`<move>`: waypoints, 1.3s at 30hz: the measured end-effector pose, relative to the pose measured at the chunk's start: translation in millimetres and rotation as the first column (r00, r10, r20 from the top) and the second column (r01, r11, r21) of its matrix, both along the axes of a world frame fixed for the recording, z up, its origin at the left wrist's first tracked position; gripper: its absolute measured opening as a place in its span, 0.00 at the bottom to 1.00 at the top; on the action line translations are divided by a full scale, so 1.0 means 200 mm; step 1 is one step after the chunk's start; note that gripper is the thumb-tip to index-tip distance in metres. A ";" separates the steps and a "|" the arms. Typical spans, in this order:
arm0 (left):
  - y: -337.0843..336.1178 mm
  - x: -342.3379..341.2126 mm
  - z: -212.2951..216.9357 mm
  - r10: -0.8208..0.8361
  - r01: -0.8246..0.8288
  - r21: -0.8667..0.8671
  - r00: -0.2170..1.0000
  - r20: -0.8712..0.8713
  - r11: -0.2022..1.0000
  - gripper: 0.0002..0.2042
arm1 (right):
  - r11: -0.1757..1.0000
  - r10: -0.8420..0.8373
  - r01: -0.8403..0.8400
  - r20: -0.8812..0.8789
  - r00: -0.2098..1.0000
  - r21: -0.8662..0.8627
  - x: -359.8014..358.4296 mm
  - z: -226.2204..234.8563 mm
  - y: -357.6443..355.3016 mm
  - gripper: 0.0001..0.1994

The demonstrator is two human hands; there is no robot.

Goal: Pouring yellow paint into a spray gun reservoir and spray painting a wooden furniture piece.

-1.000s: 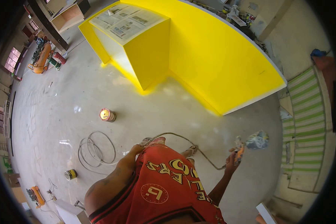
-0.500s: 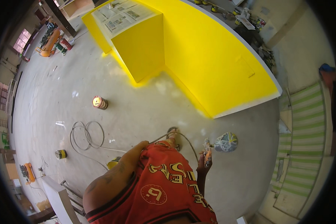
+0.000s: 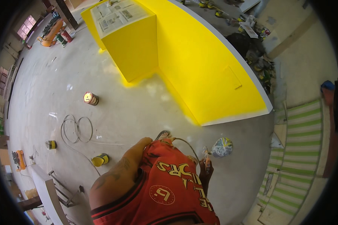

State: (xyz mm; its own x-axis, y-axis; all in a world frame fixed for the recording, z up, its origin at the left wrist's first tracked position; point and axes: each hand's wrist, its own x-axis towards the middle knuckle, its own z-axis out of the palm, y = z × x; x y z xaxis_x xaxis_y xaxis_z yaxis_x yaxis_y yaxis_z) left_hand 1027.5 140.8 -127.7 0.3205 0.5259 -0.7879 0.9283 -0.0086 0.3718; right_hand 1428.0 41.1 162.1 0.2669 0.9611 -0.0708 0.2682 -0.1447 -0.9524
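Note:
My right hand (image 3: 207, 167) grips a spray gun (image 3: 206, 156) by its handle. Beside the gun's front is a rounded cup (image 3: 222, 147), wrapped in crumpled, paint-spotted covering; it appears attached. A thin hose (image 3: 187, 142) arcs from in front of my red shirt down toward the gun. My left hand (image 3: 145, 141) is at my waist, its fingers hidden by the shirt, so its hold does not show. Ahead stands a large counter (image 3: 199, 63) with bright yellow faces, a pale rim and an unpainted strip along its near right end. Printed paper sheets (image 3: 120, 17) cover its lower top.
Hose coils (image 3: 77, 129) lie on the grey floor at left. Around them are a lit-topped can (image 3: 91, 98), a small can (image 3: 50, 144) and a tipped yellow can (image 3: 100, 160). An orange compressor (image 3: 52, 34) stands far left. Green-striped panels (image 3: 300, 150) lean at right.
The view has shifted, so the counter and floor things appear farther left. The tipped yellow can has come out from behind my left arm. My right hand still holds the spray gun low.

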 end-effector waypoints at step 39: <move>-1.07 1.62 0.45 0.605 -0.587 0.144 0.776 -0.179 0.797 0.24 | 0.822 0.519 -0.542 -0.162 0.839 -0.177 1.79 -0.38 -0.35 0.13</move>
